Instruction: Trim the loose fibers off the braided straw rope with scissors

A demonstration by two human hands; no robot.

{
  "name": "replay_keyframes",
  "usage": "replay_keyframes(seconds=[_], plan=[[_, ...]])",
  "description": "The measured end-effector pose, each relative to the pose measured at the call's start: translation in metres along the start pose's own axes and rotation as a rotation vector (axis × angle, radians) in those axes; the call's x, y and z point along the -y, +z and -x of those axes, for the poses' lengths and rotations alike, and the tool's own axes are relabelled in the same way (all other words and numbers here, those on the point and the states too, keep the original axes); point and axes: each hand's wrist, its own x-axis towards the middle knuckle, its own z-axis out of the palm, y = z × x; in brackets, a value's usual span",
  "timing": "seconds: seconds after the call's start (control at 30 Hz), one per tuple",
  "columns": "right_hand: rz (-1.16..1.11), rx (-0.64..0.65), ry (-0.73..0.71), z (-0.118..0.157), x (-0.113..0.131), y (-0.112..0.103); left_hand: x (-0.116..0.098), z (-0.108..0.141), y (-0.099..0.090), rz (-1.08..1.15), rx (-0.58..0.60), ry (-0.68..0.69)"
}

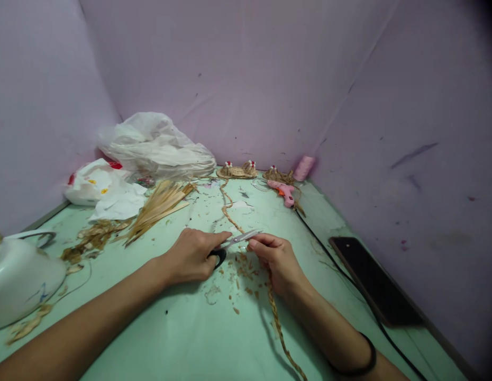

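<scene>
Head view: our left hand (192, 255) is clenched on the scissors (235, 242), blades w/ tips at the braid. Our right hand (278, 260) pinches the straw braid (276, 312), which lies across the table (198, 338). We keep the braid taut and snip strays close, w/o nicking strands.

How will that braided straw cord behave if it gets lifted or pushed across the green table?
The braided cord is probably floppy: it snakes in loose bends across the table. It looks thin and dry, so likely light. Cut flakes beside the scissors suggest it sheds and frays easily.
</scene>
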Motion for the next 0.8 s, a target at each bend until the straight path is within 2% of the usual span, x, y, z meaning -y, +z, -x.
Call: replay_keyframes(seconds=[0.17, 0.27, 0.33, 0.43, 0.53, 0.67, 0.8], plan=[[-0.096, 0.085, 0.071, -0.004, -0.003, -0.001, 0.009, -0.003, 0.003, 0.148, -0.202, -0.182], [-0.185, 0.168, 0.146, -0.006, -0.003, -0.004, 0.01, -0.005, 0.007, 0.284, -0.241, -0.256], [-0.269, 0.229, 0.239, -0.007, -0.001, -0.006, 0.008, -0.007, 0.008, 0.496, -0.28, -0.309], [-0.41, 0.351, 0.46, -0.008, 0.002, -0.007, 0.002, -0.014, 0.006, 0.876, -0.364, -0.462], [-0.515, 0.436, 0.605, -0.007, 0.002, -0.007, -0.002, -0.021, 0.003, 1.07, -0.393, -0.575], [-0.515, 0.459, 0.563, -0.006, 0.002, -0.007, -0.001, -0.021, 0.003, 1.054, -0.394, -0.55], [-0.443, 0.435, 0.485, -0.006, 0.001, -0.007, 0.006, -0.012, 0.007, 0.764, -0.372, -0.398]])
